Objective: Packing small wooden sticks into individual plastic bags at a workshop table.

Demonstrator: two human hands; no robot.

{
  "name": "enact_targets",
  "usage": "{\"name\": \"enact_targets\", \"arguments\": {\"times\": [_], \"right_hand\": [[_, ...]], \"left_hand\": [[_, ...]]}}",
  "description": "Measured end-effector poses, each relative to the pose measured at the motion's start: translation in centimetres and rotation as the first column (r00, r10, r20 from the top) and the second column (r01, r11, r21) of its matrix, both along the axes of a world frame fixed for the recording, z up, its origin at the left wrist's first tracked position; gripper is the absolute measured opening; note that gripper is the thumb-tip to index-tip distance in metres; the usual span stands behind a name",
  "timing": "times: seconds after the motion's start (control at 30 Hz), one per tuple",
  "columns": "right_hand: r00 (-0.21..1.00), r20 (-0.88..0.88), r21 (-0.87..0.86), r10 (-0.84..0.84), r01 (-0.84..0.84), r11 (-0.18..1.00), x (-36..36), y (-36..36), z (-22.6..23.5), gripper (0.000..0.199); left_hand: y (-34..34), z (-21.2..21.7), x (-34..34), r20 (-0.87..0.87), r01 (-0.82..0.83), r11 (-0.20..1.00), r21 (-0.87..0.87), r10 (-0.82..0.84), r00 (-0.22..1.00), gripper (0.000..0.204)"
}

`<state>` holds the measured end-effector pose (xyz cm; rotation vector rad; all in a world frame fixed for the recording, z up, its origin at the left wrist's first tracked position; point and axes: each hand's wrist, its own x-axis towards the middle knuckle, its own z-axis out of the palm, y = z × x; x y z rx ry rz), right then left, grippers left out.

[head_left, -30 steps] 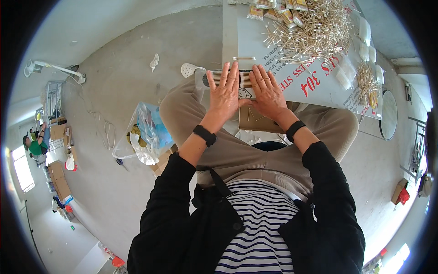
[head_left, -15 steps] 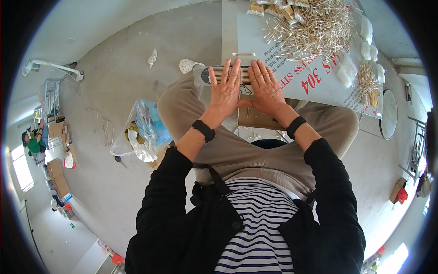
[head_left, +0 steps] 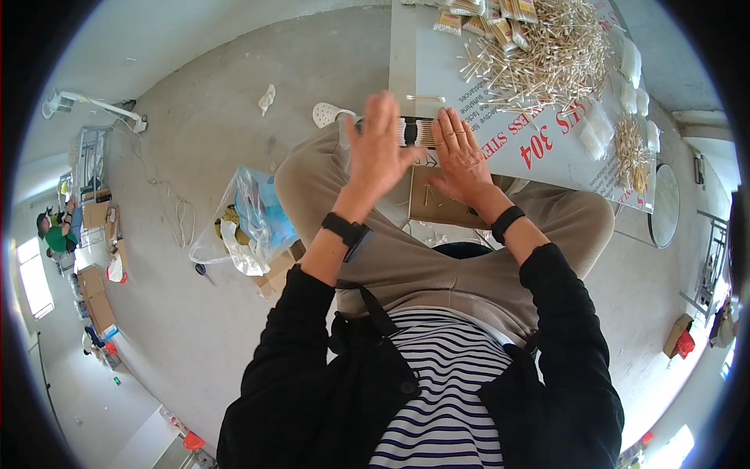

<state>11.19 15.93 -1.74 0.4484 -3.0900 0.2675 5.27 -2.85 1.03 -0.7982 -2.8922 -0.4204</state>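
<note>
Evidently the sorting was only partly done: a large heap of loose cotton swabs lay spread across the white table, with a smaller pile of swabs off to the right and a few filled packets at the far edge. At the near edge a tidy row of swabs sat lined up side by side. The left hand hovered just above that row, palm flat and fingers spread, grasping nothing. The right hand lay open too, fingertips touching the row's right end. A cardboard box sat just under the table edge between the knees, and a plastic bag stood on the floor to the left.
</note>
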Motion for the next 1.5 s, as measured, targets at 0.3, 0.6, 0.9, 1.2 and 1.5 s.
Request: {"name": "enact_targets", "arguments": {"times": [0.3, 0.6, 0.9, 1.2, 1.5], "right_hand": [[0.999, 0.036, 0.002, 0.008, -0.008, 1.000, -0.2, -1.0, 0.4, 0.122], [0.998, 0.057, 0.030, 0.022, -0.024, 0.999, -0.6, -2.1, 0.6, 0.124], [0.997, 0.073, -0.008, 0.032, -0.032, 0.999, -1.4, -4.9, 0.6, 0.122], [1.000, 0.011, -0.136, 0.023, -0.021, 0.990, -1.7, -5.5, 0.3, 0.120], [0.974, -0.009, -0.071, -0.225, 0.224, 0.972, 0.4, -3.7, -0.3, 0.115]], "left_hand": [[-3.7, -5.1, -5.2, 0.429, -0.589, 0.778, 0.219, 0.465, 0.774, 0.064], [-3.8, -7.3, -5.6, 0.438, -0.546, 0.766, 0.339, 0.385, 0.812, 0.064], [-3.6, -7.1, -5.5, 0.471, -0.559, 0.734, 0.386, 0.364, 0.803, 0.062], [-3.7, -6.8, -5.4, 0.475, -0.565, 0.712, 0.416, 0.359, 0.803, 0.059], [-4.0, -7.0, -5.3, 0.429, -0.547, 0.725, 0.419, 0.374, 0.823, 0.060]]}}
